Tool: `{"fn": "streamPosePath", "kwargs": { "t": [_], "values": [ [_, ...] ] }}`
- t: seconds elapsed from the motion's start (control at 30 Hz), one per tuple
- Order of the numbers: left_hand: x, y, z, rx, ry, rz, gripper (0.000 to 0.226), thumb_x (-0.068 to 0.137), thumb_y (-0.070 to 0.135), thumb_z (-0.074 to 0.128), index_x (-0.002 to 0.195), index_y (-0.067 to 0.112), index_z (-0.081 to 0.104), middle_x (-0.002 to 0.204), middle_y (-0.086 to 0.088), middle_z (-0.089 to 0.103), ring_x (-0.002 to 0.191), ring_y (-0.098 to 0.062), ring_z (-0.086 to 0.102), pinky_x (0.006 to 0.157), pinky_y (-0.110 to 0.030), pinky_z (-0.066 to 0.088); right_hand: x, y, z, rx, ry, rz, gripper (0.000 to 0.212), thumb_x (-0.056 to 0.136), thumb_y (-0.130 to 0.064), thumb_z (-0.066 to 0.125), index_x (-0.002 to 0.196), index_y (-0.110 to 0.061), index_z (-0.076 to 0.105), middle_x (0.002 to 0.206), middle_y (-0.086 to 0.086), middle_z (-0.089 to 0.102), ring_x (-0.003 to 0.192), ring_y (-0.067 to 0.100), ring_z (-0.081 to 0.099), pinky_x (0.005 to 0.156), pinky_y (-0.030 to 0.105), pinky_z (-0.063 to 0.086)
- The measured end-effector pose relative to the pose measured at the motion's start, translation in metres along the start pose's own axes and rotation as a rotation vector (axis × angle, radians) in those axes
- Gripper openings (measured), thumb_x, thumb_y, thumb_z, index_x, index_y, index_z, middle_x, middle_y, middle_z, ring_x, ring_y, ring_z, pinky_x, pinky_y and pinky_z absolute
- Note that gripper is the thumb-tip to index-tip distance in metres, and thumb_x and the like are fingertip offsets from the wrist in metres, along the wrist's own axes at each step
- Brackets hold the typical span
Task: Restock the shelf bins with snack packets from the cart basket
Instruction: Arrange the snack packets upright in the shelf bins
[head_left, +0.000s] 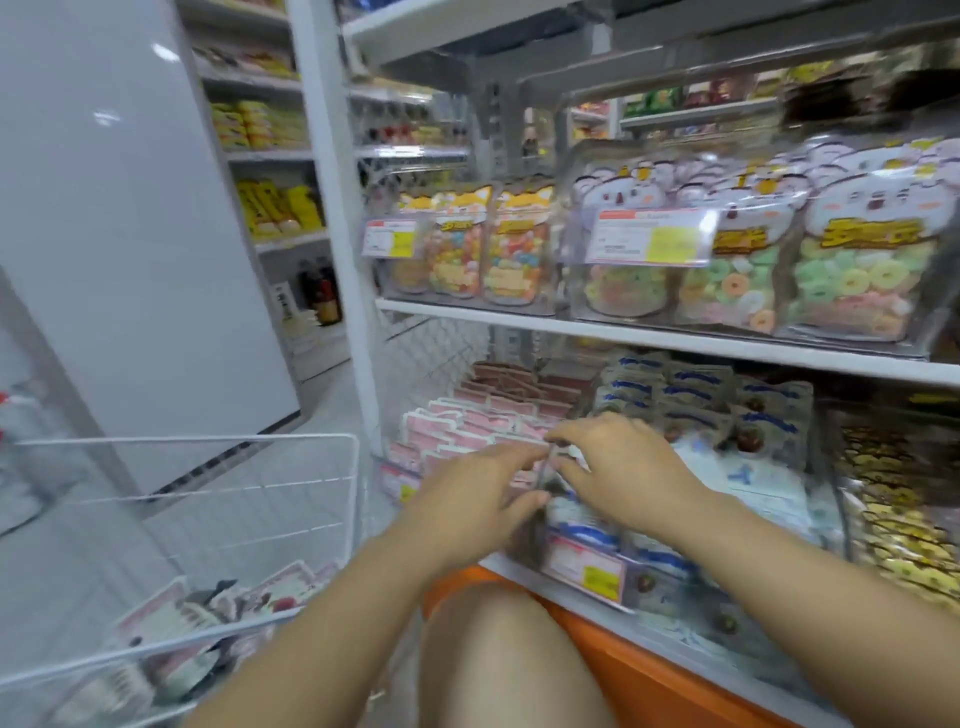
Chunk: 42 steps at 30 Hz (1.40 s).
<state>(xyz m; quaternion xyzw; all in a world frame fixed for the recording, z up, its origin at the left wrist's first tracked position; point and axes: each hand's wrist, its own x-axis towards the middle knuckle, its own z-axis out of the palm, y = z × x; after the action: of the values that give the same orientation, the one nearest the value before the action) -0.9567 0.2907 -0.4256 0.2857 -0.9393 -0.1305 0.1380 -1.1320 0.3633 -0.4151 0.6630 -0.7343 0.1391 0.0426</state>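
Both my hands reach into the clear bins on the lower shelf. My left hand (467, 499) lies over the pink-and-white snack packets (457, 423) in the left bin, fingers stretched toward the clear divider (545, 467). My right hand (618, 465) is over the blue-and-white packets (691, 395) in the bin beside it, fingers bent at the divider's top edge. Blur hides whether either hand holds a packet. The white wire cart basket (291, 441) stands at lower left with several pink and white packets (208, 608) on its bottom.
The upper shelf (623, 332) carries bins of candy bags with price tags. A bin of gold-wrapped snacks (904, 519) sits at right. An orange base (649, 670) runs under the lower shelf. My bare knee (498, 660) is between basket and shelf. A white panel (114, 234) stands at left.
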Motion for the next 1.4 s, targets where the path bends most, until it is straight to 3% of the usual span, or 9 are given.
{"fn": "streamPosePath", "kwargs": {
  "t": [0.07, 0.17, 0.3, 0.6, 0.77, 0.93, 1.2, 1.3, 1.4],
  "values": [
    [-0.035, -0.036, -0.024, -0.010, 0.045, -0.095, 0.041, 0.095, 0.037, 0.059, 0.136, 0.034, 0.054, 0.127, 0.012, 0.063, 0.110, -0.006, 0.060, 0.095, -0.022, 0.045, 0.013, -0.036, 0.007, 0.169, -0.011, -0.075, 0.032, 0.095, -0.042, 0.053, 0.124, -0.034, 0.062, 0.118, -0.010, 0.069, 0.111, 0.018, 0.062, 0.088, 0.037, 0.051],
    [-0.085, -0.090, -0.050, -0.003, 0.081, -0.287, 0.035, 0.095, 0.036, 0.060, 0.130, 0.035, 0.057, 0.118, 0.015, 0.065, 0.100, -0.003, 0.064, 0.093, -0.031, 0.050, 0.037, -0.096, 0.029, 0.325, -0.065, -0.198, 0.031, 0.088, -0.041, 0.056, 0.116, -0.032, 0.067, 0.108, -0.008, 0.073, 0.100, 0.017, 0.066, 0.084, 0.037, 0.054],
    [-0.126, -0.146, -0.064, -0.006, 0.043, -0.492, 0.036, 0.096, 0.036, 0.059, 0.132, 0.032, 0.056, 0.122, 0.011, 0.065, 0.098, -0.005, 0.064, 0.093, -0.031, 0.051, 0.070, -0.161, 0.067, 0.452, -0.122, -0.288, 0.021, 0.092, -0.033, 0.063, 0.110, -0.029, 0.072, 0.099, -0.008, 0.074, 0.091, 0.011, 0.066, 0.083, 0.033, 0.053],
    [-0.162, -0.227, -0.081, 0.081, -0.285, -0.736, 0.048, 0.097, 0.034, 0.060, 0.143, 0.026, 0.047, 0.139, 0.003, 0.056, 0.115, -0.017, 0.061, 0.096, -0.033, 0.051, 0.140, -0.217, 0.121, 0.349, -0.257, -0.355, 0.026, 0.093, -0.042, 0.057, 0.116, -0.035, 0.066, 0.100, -0.019, 0.068, 0.096, 0.008, 0.064, 0.086, 0.034, 0.053],
    [-0.145, -0.235, -0.059, 0.149, -0.649, -0.633, 0.050, 0.095, 0.032, 0.062, 0.143, 0.028, 0.048, 0.137, 0.003, 0.058, 0.115, -0.021, 0.060, 0.097, -0.036, 0.048, 0.152, -0.214, 0.130, 0.192, -0.326, -0.427, 0.032, 0.095, -0.049, 0.054, 0.125, -0.041, 0.058, 0.117, -0.021, 0.064, 0.104, 0.008, 0.061, 0.084, 0.029, 0.047],
    [-0.117, -0.235, -0.026, 0.231, -0.901, -0.430, 0.050, 0.096, 0.023, 0.060, 0.144, 0.016, 0.048, 0.137, -0.006, 0.057, 0.123, -0.028, 0.054, 0.101, -0.038, 0.043, 0.159, -0.198, 0.129, 0.290, -0.333, -0.463, 0.035, 0.093, -0.043, 0.061, 0.128, -0.039, 0.058, 0.117, -0.021, 0.063, 0.105, 0.004, 0.059, 0.092, 0.032, 0.050],
    [-0.108, -0.244, 0.018, 0.247, -0.930, -0.243, 0.029, 0.095, 0.024, 0.061, 0.120, 0.009, 0.067, 0.119, -0.016, 0.060, 0.107, -0.032, 0.056, 0.076, -0.029, 0.033, 0.158, -0.187, 0.127, 0.381, -0.303, -0.487, 0.035, 0.094, -0.039, 0.063, 0.129, -0.038, 0.058, 0.114, -0.021, 0.063, 0.101, -0.002, 0.057, 0.092, 0.025, 0.049],
    [-0.105, -0.246, 0.005, 0.275, -0.913, -0.274, 0.027, 0.097, 0.022, 0.058, 0.120, 0.011, 0.065, 0.115, -0.012, 0.064, 0.099, -0.027, 0.055, 0.076, -0.030, 0.034, 0.157, -0.188, 0.126, 0.383, -0.295, -0.483, 0.035, 0.094, -0.040, 0.063, 0.129, -0.038, 0.059, 0.116, -0.022, 0.064, 0.102, -0.002, 0.058, 0.092, 0.027, 0.050],
    [-0.105, -0.248, -0.029, 0.253, -0.741, -0.409, 0.023, 0.098, 0.024, 0.055, 0.116, 0.012, 0.063, 0.107, -0.008, 0.065, 0.091, -0.021, 0.055, 0.080, -0.033, 0.045, 0.156, -0.189, 0.125, 0.387, -0.284, -0.486, 0.035, 0.093, -0.039, 0.064, 0.127, -0.038, 0.060, 0.115, -0.021, 0.065, 0.100, -0.001, 0.058, 0.091, 0.030, 0.051]
  ]
}}
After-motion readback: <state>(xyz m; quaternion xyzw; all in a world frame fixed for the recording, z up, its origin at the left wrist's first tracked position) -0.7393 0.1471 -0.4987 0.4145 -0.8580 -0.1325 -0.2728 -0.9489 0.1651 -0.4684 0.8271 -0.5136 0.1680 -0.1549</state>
